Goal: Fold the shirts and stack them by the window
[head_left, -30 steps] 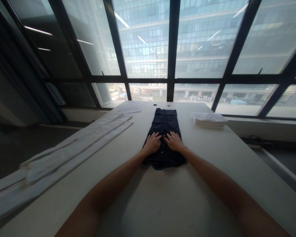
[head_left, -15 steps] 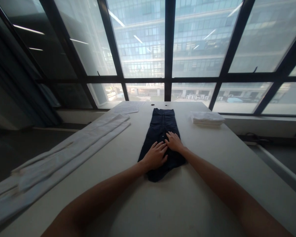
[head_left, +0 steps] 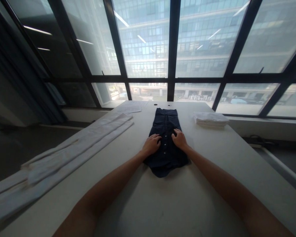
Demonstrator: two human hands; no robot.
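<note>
A dark navy shirt (head_left: 165,161) with a row of small white buttons lies face up on the white table, folded into a long narrow shape. Its curved hem points toward me. My left hand (head_left: 152,144) rests on the left half of the shirt, fingers slightly bent and apart on the cloth. On the other side of the button row, my right hand (head_left: 179,139) touches the fabric near the right edge, its fingers loosely bent too. Neither hand lifts the cloth.
Long white folded cloths (head_left: 71,158) run along the table's left edge. A stack of folded white cloth (head_left: 210,119) sits to the right of the shirt. The table (head_left: 143,204) reaches toward tall windows (head_left: 148,39). A dark curtain (head_left: 22,72) hangs at the left.
My hands have moved apart from the shirt's middle, the left toward its left side and the right slightly outward. The button row is now uncovered, and the hem lies flatter and more even.
</note>
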